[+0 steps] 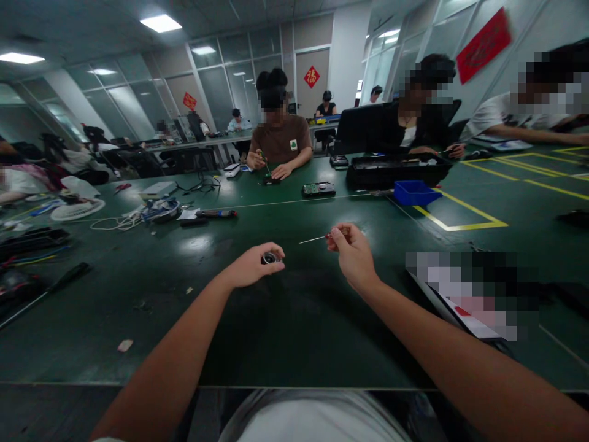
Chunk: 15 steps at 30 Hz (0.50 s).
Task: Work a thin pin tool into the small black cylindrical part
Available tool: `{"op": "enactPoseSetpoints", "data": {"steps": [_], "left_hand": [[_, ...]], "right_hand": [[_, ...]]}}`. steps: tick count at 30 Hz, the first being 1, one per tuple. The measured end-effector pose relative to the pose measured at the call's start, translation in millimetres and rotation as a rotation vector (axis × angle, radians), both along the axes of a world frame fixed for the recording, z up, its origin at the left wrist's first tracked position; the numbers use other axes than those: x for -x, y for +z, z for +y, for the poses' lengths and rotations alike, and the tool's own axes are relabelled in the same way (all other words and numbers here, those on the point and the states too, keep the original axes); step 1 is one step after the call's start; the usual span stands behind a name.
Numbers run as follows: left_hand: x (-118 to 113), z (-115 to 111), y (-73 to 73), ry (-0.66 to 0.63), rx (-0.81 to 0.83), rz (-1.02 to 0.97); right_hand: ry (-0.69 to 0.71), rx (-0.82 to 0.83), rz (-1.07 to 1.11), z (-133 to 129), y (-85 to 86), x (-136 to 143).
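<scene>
My left hand [257,265] is closed around a small round part [269,258], dark in the middle with a metallic ring; its exact kind is not clear. The fingers curl over its far side and the thumb lies along the near side. To the right, my right hand [352,248] grips a screwdriver [313,240] by its reddish handle. Its thin metal shaft points left toward the round part, with a gap between tip and part. Both hands are above the green tabletop [285,331].
A blue tray [415,193] and a long black casing [396,172] lie beyond my right hand. A hard drive [318,189] sits farther ahead. At left are a white fan grille [77,209] and a long screwdriver [50,291]. Co-workers sit across the table.
</scene>
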<state>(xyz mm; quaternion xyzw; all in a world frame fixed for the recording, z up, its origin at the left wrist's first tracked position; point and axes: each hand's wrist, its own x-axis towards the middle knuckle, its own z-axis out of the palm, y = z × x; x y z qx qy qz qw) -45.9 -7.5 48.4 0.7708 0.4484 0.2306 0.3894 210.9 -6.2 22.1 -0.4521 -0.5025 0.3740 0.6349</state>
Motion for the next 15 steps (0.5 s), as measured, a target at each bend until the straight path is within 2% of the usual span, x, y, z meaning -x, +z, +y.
{"op": "enactPoseSetpoints", "data": {"steps": [4, 6, 8, 11, 15], "left_hand": [[44.3, 8.6, 2.9, 0.255, 0.166, -0.507], [75.4, 13.3, 4.8, 0.418, 0.166, -0.733], [109.8, 14.6, 8.2, 0.634, 0.115, -0.888], [162.1, 7.1, 13.9, 0.930, 0.035, -1.017], [220.2, -17.7, 19.5, 1.291, -0.056, -0.978]], "right_hand": [[0.006, 0.007, -0.025, -0.5, 0.2, 0.1], [0.008, 0.012, -0.033, -0.4, -0.6, 0.2], [0.008, 0.013, -0.035, -0.1, -1.9, 0.5], [0.019, 0.012, -0.034, 0.4, -3.8, 1.3], [0.031, 0.021, -0.026, 1.6, -6.6, 1.9]]}}
